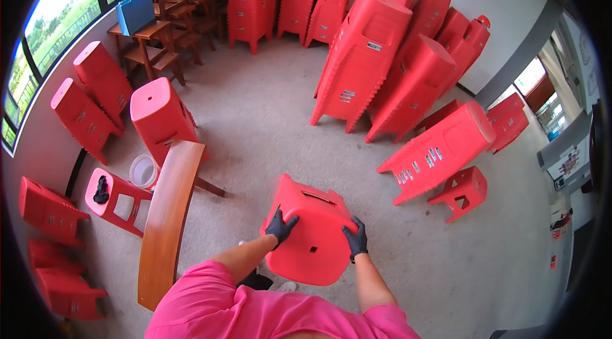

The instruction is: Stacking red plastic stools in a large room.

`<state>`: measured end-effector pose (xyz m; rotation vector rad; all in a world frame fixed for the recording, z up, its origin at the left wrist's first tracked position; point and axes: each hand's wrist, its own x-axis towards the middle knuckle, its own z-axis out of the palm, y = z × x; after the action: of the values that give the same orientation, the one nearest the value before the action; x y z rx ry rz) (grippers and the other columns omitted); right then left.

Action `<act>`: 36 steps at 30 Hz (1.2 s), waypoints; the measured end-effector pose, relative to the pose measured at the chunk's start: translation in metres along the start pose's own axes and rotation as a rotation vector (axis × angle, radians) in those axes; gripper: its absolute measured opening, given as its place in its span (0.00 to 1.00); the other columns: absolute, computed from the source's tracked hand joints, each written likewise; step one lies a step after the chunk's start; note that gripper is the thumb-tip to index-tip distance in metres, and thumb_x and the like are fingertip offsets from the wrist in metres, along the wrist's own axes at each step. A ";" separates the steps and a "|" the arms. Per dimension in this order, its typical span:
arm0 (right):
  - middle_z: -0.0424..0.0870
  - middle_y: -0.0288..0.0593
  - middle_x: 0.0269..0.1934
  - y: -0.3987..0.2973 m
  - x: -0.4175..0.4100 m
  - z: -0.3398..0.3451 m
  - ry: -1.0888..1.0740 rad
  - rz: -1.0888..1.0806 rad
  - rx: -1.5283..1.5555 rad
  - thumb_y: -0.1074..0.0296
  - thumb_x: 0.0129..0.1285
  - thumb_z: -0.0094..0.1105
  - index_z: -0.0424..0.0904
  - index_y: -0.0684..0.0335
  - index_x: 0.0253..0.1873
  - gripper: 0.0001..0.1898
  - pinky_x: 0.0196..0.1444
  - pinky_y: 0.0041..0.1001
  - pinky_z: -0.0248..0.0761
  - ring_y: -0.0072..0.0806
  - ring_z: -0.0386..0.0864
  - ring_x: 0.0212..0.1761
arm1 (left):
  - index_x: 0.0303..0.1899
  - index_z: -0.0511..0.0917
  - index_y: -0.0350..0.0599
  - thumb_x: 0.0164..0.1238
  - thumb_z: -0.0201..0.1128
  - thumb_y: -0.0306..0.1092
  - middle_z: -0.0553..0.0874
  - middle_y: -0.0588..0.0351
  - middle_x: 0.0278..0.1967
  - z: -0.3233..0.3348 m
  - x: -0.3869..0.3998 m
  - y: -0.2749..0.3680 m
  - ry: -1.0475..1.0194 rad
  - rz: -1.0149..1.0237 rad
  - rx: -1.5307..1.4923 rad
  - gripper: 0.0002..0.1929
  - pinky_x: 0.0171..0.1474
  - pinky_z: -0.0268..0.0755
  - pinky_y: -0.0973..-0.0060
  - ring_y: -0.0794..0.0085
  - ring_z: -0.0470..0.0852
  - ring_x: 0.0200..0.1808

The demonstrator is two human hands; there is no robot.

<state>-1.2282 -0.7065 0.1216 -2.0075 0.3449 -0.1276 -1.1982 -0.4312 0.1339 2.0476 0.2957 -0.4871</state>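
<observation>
Before me is a red plastic stool [313, 224], its square seat with a small central hole turned up towards me. My left hand [281, 229], in a black glove, grips the stool by the left side of its seat. On the opposite side, my right hand [356, 239], also gloved in black, holds the seat's edge. The stool is tilted, legs pointing away from me. Whether its feet touch the floor cannot be told, and whether more stools are nested under it is hidden.
Left of me stands a wooden bench [167, 224]. Beyond it are a stool with a black item [101, 190] on top and a translucent plastic bucket [144, 171]. Tall stacks of red stools [358, 62] rise ahead. A blue bag [136, 11] sits on wooden furniture by the window.
</observation>
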 end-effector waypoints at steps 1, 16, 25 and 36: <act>0.69 0.48 0.56 0.000 -0.004 0.008 0.005 0.063 -0.018 0.61 0.48 0.67 0.63 0.64 0.59 0.33 0.60 0.28 0.58 0.34 0.66 0.59 | 0.62 0.53 0.34 0.53 0.53 0.64 0.63 0.37 0.60 -0.008 0.011 -0.005 -0.016 0.032 0.023 0.45 0.61 0.57 0.65 0.51 0.61 0.62; 0.68 0.48 0.57 -0.066 0.027 0.092 0.100 0.202 -0.074 0.59 0.47 0.68 0.63 0.66 0.59 0.35 0.58 0.27 0.61 0.33 0.67 0.57 | 0.63 0.56 0.40 0.61 0.49 0.57 0.65 0.39 0.59 -0.082 0.080 -0.054 -0.091 0.097 -0.230 0.35 0.63 0.54 0.70 0.54 0.62 0.62; 0.68 0.57 0.55 -0.110 0.079 0.149 -0.108 -0.199 -0.295 0.50 0.45 0.67 0.68 0.59 0.56 0.34 0.60 0.34 0.59 0.45 0.64 0.60 | 0.63 0.55 0.41 0.61 0.51 0.56 0.65 0.42 0.60 -0.118 0.078 -0.109 -0.017 0.111 -0.486 0.36 0.62 0.54 0.74 0.60 0.62 0.63; 0.72 0.49 0.53 -0.161 0.159 0.197 -0.403 -0.464 -0.379 0.53 0.50 0.64 0.73 0.57 0.52 0.25 0.59 0.30 0.61 0.39 0.67 0.58 | 0.66 0.45 0.53 0.54 0.54 0.64 0.70 0.47 0.55 -0.126 0.053 -0.090 -0.063 -0.324 -0.681 0.44 0.51 0.65 0.59 0.58 0.70 0.55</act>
<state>-0.9997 -0.5179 0.1674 -2.3950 -0.3849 0.0605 -1.1598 -0.2765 0.0966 1.3231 0.6620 -0.5524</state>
